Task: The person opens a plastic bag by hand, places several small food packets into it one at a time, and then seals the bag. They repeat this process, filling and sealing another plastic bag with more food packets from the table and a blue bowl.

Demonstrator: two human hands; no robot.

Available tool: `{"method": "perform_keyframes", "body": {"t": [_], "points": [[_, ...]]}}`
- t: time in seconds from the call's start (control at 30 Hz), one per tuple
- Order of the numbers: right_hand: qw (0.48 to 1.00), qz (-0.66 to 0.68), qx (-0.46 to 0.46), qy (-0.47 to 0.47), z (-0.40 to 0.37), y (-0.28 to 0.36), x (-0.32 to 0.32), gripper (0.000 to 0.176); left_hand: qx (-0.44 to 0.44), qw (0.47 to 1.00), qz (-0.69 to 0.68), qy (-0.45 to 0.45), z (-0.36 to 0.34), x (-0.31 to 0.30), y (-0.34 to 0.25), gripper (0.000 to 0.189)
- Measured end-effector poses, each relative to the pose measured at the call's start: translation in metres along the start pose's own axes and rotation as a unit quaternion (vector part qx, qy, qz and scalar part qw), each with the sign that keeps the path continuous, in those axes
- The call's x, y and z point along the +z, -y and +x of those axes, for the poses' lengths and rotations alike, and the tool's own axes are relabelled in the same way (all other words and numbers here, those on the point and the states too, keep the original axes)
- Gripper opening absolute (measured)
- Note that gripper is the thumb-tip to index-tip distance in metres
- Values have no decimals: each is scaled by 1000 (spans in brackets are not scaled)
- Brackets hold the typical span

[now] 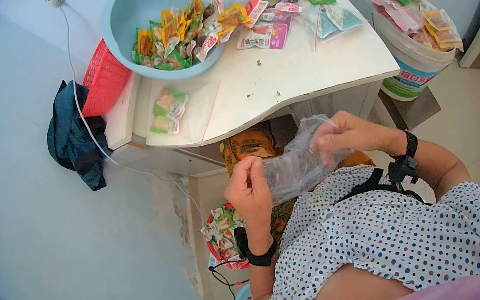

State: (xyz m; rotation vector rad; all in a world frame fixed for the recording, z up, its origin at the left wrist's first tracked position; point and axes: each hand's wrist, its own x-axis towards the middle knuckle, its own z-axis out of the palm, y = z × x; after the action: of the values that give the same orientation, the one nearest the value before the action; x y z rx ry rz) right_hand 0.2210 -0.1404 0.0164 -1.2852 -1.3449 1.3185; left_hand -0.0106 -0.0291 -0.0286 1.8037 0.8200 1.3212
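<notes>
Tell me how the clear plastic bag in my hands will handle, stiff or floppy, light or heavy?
Probably floppy: the clear plastic bag creases and sags between the left hand and right hand. Likely very light, since it looks empty and see-through. Possibly slippery, as the film looks glossy.

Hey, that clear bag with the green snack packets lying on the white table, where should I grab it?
Pinch the empty flat end of the clear bag, coming from the near edge of the table. The snack packets bunch at the other end, so this end is thin and closest.
</notes>
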Motion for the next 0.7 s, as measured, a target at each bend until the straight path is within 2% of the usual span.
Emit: {"method": "perform_keyframes", "body": {"t": [0.1, 0.2, 0.23, 0.33, 0.43, 0.53, 0.63, 0.7], "points": [[1000, 20, 11, -13, 2, 2, -1, 41, 34, 997, -6, -65, 4, -2, 4, 14], [996, 79, -17, -28, -5, 10, -8, 45, -142, 972, -139, -128, 10, -21, 7, 14], [995, 95, -27, -29, -6, 9, -8, 45, -139, 967, -167, -137, 13, -24, 9, 13], [987, 149, -49, -32, -5, 6, -6, 48, -189, 965, -159, -93, 12, -28, 10, 18], [976, 205, -58, -33, -3, 5, -6, 54, -180, 955, -232, -35, 7, -22, 8, 28], [971, 225, -67, -35, -3, 10, -5, 60, -234, 936, -262, 7, -8, -20, 18, 35], [971, 221, -76, -45, -1, 11, -3, 64, -226, 945, -230, 51, -14, -19, 16, 31], [972, 216, -87, -36, -1, 10, -3, 65, -242, 941, -234, 32, -15, -14, 18, 26]]}}
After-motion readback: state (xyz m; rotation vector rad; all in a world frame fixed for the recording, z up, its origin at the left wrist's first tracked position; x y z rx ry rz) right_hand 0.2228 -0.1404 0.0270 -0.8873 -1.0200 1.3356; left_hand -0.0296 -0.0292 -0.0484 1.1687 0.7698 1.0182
